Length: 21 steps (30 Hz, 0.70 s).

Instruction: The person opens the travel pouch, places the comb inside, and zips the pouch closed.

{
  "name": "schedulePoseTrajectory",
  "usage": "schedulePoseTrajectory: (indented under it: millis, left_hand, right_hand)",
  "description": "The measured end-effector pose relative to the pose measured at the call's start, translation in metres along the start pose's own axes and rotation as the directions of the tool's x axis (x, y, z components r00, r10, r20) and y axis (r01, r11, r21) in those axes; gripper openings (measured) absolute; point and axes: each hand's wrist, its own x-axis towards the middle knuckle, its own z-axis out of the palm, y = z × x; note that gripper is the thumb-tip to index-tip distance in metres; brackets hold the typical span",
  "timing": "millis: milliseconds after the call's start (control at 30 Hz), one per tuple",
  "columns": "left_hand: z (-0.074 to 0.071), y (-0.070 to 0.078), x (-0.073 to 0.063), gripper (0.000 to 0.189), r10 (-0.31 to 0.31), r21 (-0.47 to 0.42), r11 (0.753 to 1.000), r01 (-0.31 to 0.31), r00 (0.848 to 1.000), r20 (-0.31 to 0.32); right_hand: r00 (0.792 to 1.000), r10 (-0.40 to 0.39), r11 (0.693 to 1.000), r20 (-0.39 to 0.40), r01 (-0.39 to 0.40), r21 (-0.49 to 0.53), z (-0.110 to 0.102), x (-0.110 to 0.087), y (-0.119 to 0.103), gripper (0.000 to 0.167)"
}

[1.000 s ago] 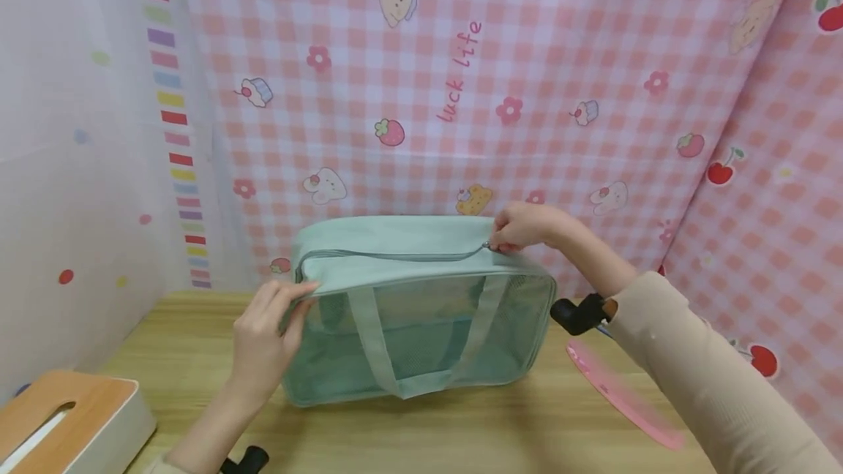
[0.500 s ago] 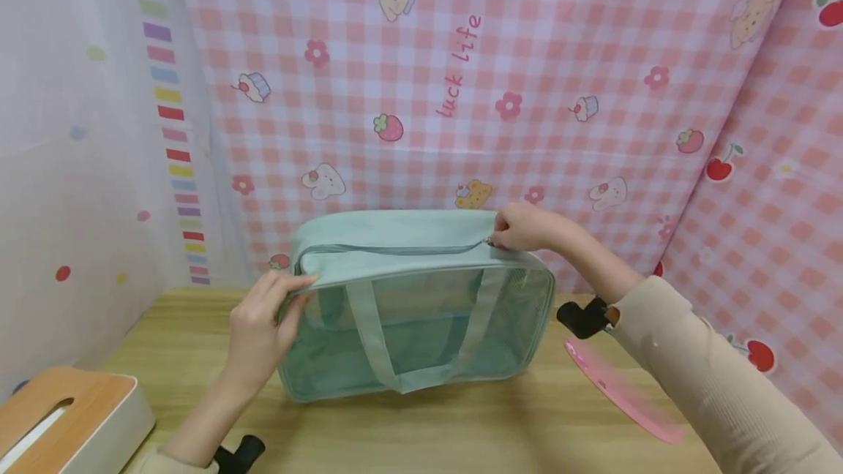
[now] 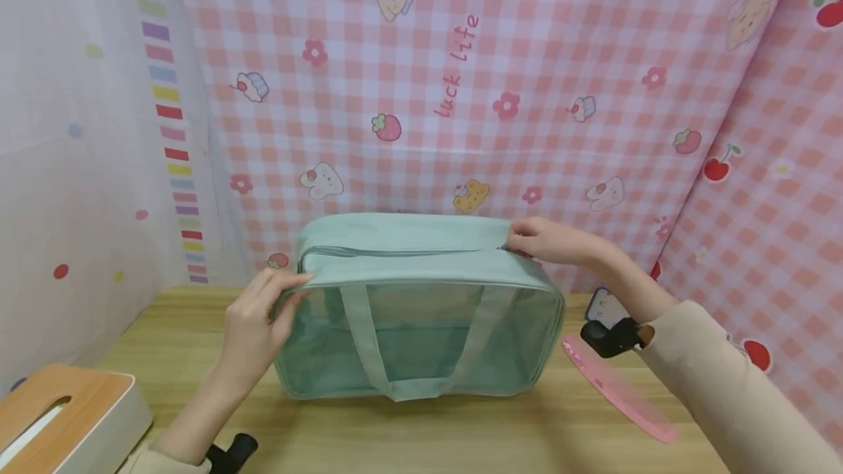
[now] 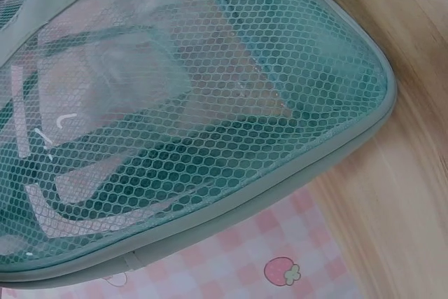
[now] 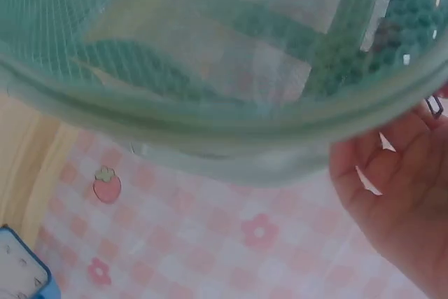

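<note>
A mint-green bag [image 3: 421,269] with mesh-patterned see-through sides stands upright on the wooden table. Its fabric handle [image 3: 416,389] hangs down the front. Along the top runs a zipper [image 3: 408,252], its two edges spread slightly apart toward the left. My left hand [image 3: 257,313] pinches the bag's upper left corner, thumb below and fingers on top. At the right end of the zipper my right hand [image 3: 549,240] pinches the zipper pull, whose metal tab [image 5: 435,106] shows beside the fingers in the right wrist view. The left wrist view shows the bag's mesh side [image 4: 210,117] but no hand.
To the right of the bag lies a curved pink strip-like object [image 3: 615,390]. Behind the right wrist is a small blue-edged white item [image 3: 604,306]. A tissue box [image 3: 72,415] with a wooden lid stands at the front left. Pink checked cloth [image 3: 408,79] hangs behind.
My right hand has moved right along the bag's top with the zipper pull. The bag's right end has shifted slightly right. My left hand keeps its hold on the corner.
</note>
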Motion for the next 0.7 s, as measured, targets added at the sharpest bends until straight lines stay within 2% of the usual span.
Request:
schedulePoseTrajectory:
  millis: [133,200,300,533,600,700]
  left_hand:
    - [-0.001,0.000,0.000,0.034,-0.001,0.006,1.000,0.001,1.000,0.003]
    - [-0.001,0.001,0.000,0.034,-0.004,0.003,1.000,0.004,1.000,0.004]
    - [0.000,0.002,0.001,0.034,0.000,-0.008,1.000,0.000,1.000,-0.001]
    - [0.000,0.002,0.001,0.035,-0.005,-0.003,1.000,0.005,1.000,-0.019]
    - [0.000,0.003,0.000,0.036,-0.006,-0.001,1.000,0.006,1.000,-0.019]
    - [0.001,0.004,-0.001,0.035,-0.008,0.000,1.000,0.008,1.000,-0.020]
  right_hand:
    - [1.000,-0.013,0.990,0.019,0.016,-0.143,0.001,0.000,-0.007,0.021]
    - [1.000,-0.026,0.975,0.010,0.027,-0.222,0.002,0.000,-0.012,0.019]
    - [0.999,-0.040,0.958,-0.030,0.030,-0.285,0.001,-0.004,-0.017,0.019]
    - [0.986,-0.093,0.951,-0.137,0.047,-0.306,0.002,-0.005,-0.020,0.018]
    - [0.988,-0.087,0.952,-0.129,0.044,-0.303,0.003,-0.001,-0.024,0.021]
    - [0.998,-0.029,0.946,-0.058,0.009,-0.323,0.004,0.008,-0.034,0.023]
